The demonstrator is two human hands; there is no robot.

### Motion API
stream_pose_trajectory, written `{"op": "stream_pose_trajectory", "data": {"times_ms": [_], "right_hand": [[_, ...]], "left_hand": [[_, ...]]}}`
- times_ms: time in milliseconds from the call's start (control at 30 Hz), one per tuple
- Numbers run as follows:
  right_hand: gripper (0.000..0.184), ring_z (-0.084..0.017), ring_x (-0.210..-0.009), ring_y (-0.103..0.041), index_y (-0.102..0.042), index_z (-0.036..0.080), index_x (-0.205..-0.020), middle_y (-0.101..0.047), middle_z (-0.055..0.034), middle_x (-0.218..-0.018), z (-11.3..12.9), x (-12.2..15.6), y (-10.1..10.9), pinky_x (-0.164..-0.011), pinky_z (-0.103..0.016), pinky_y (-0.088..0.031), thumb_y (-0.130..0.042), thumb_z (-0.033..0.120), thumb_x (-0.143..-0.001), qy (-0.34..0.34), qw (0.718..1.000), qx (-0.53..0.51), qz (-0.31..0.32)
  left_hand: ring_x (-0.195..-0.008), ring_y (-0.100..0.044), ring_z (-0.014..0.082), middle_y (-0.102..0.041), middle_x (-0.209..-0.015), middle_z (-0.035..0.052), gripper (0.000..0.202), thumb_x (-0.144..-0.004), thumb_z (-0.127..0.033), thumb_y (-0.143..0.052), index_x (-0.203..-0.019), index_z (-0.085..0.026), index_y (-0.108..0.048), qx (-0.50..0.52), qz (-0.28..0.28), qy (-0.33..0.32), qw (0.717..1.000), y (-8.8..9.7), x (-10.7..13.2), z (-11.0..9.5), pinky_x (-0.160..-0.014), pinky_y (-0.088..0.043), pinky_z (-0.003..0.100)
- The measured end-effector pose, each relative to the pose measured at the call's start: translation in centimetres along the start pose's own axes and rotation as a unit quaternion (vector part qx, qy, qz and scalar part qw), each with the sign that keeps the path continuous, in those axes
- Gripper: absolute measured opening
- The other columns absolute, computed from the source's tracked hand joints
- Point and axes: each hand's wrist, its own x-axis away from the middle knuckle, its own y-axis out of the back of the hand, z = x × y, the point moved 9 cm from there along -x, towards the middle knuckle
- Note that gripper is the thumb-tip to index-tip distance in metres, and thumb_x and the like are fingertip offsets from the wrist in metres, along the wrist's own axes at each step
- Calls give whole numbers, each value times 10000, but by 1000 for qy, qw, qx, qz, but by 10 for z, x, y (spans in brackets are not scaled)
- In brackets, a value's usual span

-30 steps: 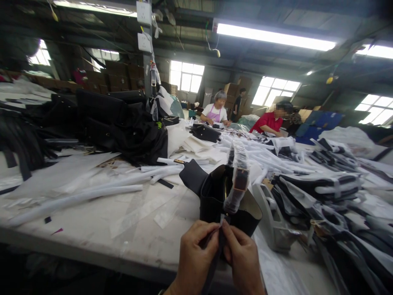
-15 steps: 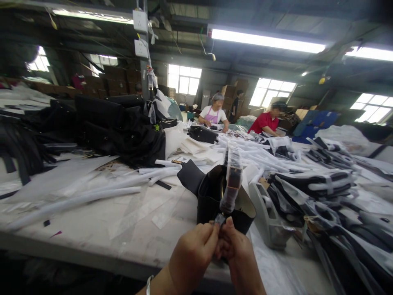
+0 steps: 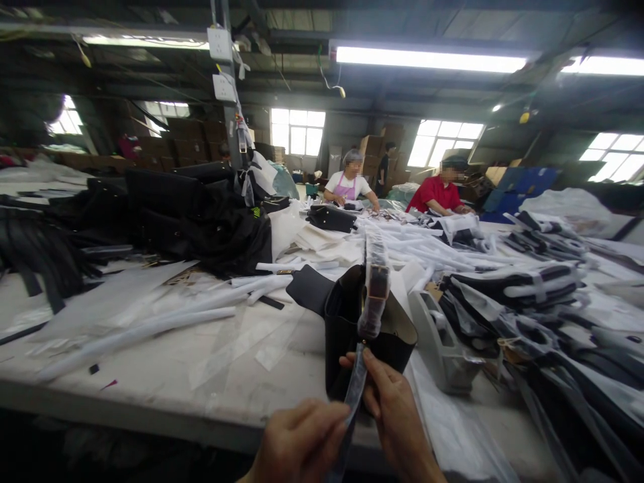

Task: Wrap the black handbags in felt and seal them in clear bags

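Observation:
A black handbag (image 3: 335, 365) stands open at the table's front, its flap spread out to the left. Its buckled strap (image 3: 375, 308), wrapped in clear plastic, rises over the opening. From the strap's lower end a translucent plastic strip (image 3: 356, 386) runs down toward me. My left hand (image 3: 304, 433) pinches this strip lower down, below the bag. My right hand (image 3: 392, 396) is closed around the strip's upper part, thumb on top, against the bag's near side. Whether the strip covers a strap beneath it cannot be made out.
A grey tape dispenser (image 3: 443, 349) stands just right of the bag. Plastic-wrapped black straps (image 3: 513, 295) pile up farther right. Black bags (image 3: 191, 215) heap at the left, with white foam tubes (image 3: 145, 335) before them. Two people (image 3: 349, 184) work across the table.
My left hand has moved down and left, away from my right hand, drawing out the plastic strip between them. My right hand stays by the bag. The view has shifted slightly.

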Motion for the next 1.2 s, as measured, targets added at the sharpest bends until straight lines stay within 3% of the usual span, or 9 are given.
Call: {"op": "stream_pose_trajectory", "data": {"times_ms": [100, 267, 500, 600, 733, 800, 900, 1067, 1200], "right_hand": [[517, -22, -411, -260, -805, 103, -892, -681, -55, -589, -5, 0, -2, -447, -191, -347, -705, 607, -827, 2, 1000, -26, 5], [610, -70, -353, -326, -789, 90, -968, -359, 79, -365, -16, -1, -4, -362, -202, -335, -695, 667, -794, -20, 999, -44, 9], [577, -57, -377, -372, -792, 115, -853, -546, 8, -466, 0, -3, -6, -383, -196, -263, -648, 673, -830, 44, 998, 39, 27], [556, -76, -385, -442, -783, 134, -812, -588, -8, -489, 12, 2, -1, -416, -212, -304, -581, 646, -894, 64, 988, 122, 72], [524, -140, -455, -561, -771, 177, -848, -714, -50, -677, 57, 2, 80, -481, -266, -416, -546, 647, -898, 128, 952, 267, -80], [469, -219, -694, -676, -770, 205, -942, -736, -59, -744, 92, 1, 136, -700, -313, -506, -545, 614, -891, 177, 891, 361, -214], [421, -329, -1120, -627, -757, 200, -1032, -737, -119, -1123, 117, -22, 195, -1001, -408, -417, -609, 526, -810, 173, 859, 396, -276], [287, -345, -875, -689, -736, 230, -594, -743, -88, -690, 99, -67, 238, -864, -434, -483, -709, 505, -673, 72, 888, 389, -234], [389, -304, -880, -702, -772, 190, -672, -772, -108, -797, 79, -70, 246, -765, -371, -529, -738, 574, -620, 32, 927, 309, -210]], "left_hand": [[-641, -646, 161, -699, -800, 69, 407, -963, -530, -537, -997, -175, -732, 58, -19, 132, 989, 2, -10, 24, -582, -507, 233], [-690, -639, 154, -683, -774, 66, 489, -889, -603, -618, -885, -119, -687, 234, 102, 221, 941, -57, -17, 37, -645, -505, 234], [-399, -398, 75, -492, -504, -58, 567, -786, -703, -664, -858, -141, -680, 176, 67, 257, 948, -64, -9, 65, -393, -323, 177], [-517, -552, 130, -600, -576, -13, 500, -812, -644, -674, -878, -150, -723, 106, 39, 225, 968, -51, -12, 64, -491, -429, 198], [-875, -691, 242, -758, -869, 43, 407, -852, -575, -658, -869, -182, -765, 30, 33, 191, 981, -41, -12, 59, -773, -512, 254], [-896, -697, 250, -767, -887, 38, 392, -863, -567, -644, -867, -197, -773, 12, 43, 191, 981, -41, -9, 60, -782, -510, 258], [-901, -701, 249, -770, -888, 33, 375, -860, -562, -649, -858, -209, -778, 11, 45, 183, 982, -43, -8, 61, -783, -509, 254], [-891, -710, 238, -773, -875, 24, 370, -858, -565, -646, -843, -221, -780, 16, 31, 180, 983, -43, -10, 64, -792, -512, 243], [-897, -716, 238, -777, -892, 25, 362, -864, -555, -640, -833, -223, -780, 9, 51, 172, 984, -45, -10, 64, -784, -518, 236]]}}
